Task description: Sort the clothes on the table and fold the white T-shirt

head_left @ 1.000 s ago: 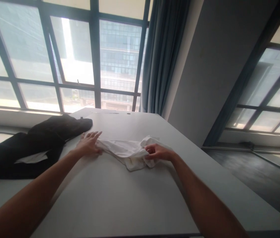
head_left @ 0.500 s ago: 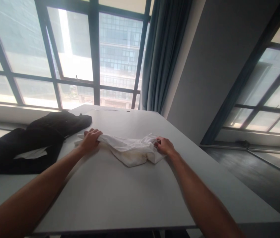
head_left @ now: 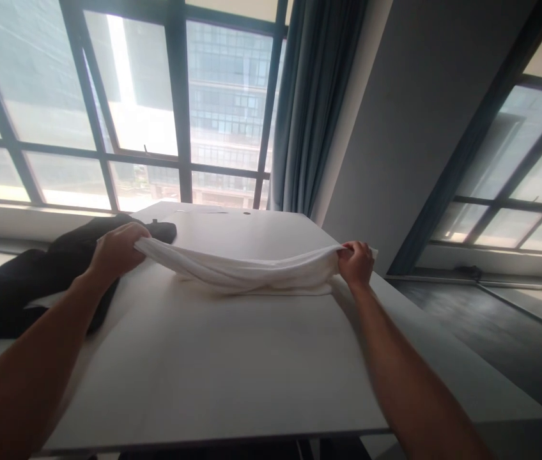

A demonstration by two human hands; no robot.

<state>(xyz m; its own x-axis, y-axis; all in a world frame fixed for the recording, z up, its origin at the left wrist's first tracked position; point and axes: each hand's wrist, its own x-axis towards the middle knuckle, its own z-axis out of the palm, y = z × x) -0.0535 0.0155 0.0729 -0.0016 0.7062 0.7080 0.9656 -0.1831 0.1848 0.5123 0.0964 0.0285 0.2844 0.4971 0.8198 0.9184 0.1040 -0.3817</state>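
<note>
We hold the white cloth (head_left: 247,273) stretched above the table (head_left: 213,377), left hand (head_left: 116,249) and right hand (head_left: 356,263) each fisted on one end, so its middle sags beside the black garment (head_left: 22,287).

white cloth (head_left: 247,273) – bunched, stretched lengthwise, sagging middle touching table – ends raised

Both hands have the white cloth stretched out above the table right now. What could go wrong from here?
1. The white cloth sags in the middle and its low part looks to touch the table, so it may drag and bunch.
2. The left hand grips its end right above the black garment and might snag it.
3. The right hand holds only a bunched end near the table's right edge; a slip could drop it over the side.
</note>
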